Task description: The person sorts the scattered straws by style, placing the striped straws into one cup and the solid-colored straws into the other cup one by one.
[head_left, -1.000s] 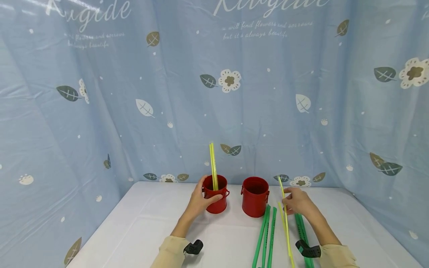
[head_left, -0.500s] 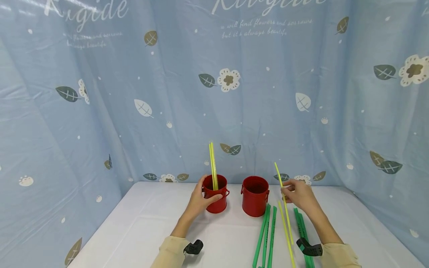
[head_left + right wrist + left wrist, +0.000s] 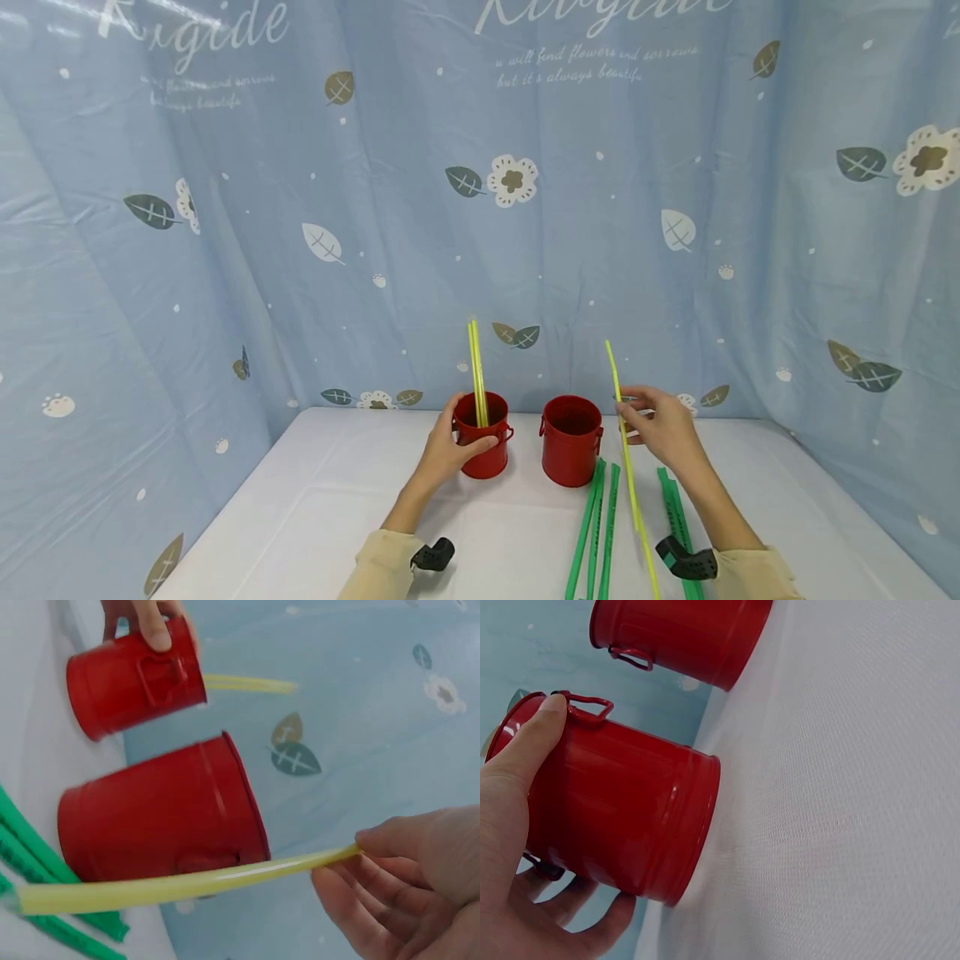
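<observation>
1. In the head view, the right hand [image 3: 663,425] pinches a yellow stick [image 3: 187,887] just right of the free pail [image 3: 570,458]; the right wrist view shows it crossing before that pail, contact unclear.
2. Left of the free pail, the left hand [image 3: 442,454] grips the held pail [image 3: 487,467]; its own wrist view reveals spread fingertips behind.
3. The head view shows upright yellow sticks [image 3: 477,358] inside the held pail.
4. Woven white cloth [image 3: 840,787] lies beneath the free pail, a leaf-printed blue curtain [image 3: 412,250] behind.
5. Both pails are glossy, red, round; flat-looking green sticks [image 3: 610,521] lie nearer me than the free pail.
</observation>
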The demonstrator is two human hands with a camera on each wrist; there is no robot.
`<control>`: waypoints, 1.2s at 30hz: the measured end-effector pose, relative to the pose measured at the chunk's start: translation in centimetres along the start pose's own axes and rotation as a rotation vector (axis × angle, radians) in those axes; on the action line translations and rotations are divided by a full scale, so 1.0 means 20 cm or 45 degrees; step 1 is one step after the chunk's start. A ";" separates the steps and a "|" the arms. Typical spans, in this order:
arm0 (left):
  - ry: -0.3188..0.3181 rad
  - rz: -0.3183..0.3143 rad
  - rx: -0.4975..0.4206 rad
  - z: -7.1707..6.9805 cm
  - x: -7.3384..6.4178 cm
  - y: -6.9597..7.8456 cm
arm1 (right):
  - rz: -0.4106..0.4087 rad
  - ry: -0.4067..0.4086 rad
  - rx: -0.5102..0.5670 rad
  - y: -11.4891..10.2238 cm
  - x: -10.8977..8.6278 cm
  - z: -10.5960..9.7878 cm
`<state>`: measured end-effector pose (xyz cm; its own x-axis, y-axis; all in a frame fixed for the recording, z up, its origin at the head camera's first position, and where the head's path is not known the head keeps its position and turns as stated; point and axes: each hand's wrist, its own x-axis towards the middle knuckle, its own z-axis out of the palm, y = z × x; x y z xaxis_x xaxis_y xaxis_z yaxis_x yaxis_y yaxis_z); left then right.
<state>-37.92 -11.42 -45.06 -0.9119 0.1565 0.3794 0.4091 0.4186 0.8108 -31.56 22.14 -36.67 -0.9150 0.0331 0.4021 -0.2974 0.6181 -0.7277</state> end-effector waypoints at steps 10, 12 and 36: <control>-0.004 -0.001 0.013 0.00 0.00 -0.01 | -0.059 -0.094 0.157 -0.08 0.00 0.10; 0.000 -0.015 0.012 0.00 0.00 -0.01 | -0.059 -0.095 0.159 -0.09 0.00 0.12; 0.011 0.015 0.023 0.01 0.00 0.00 | -0.046 -0.133 0.276 -0.24 0.09 0.33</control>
<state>-37.91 -11.33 -45.23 -0.9068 0.1536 0.3926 0.4189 0.4327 0.7983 -33.56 14.12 -36.09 -0.9225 -0.0746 0.3787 -0.3720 0.4338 -0.8206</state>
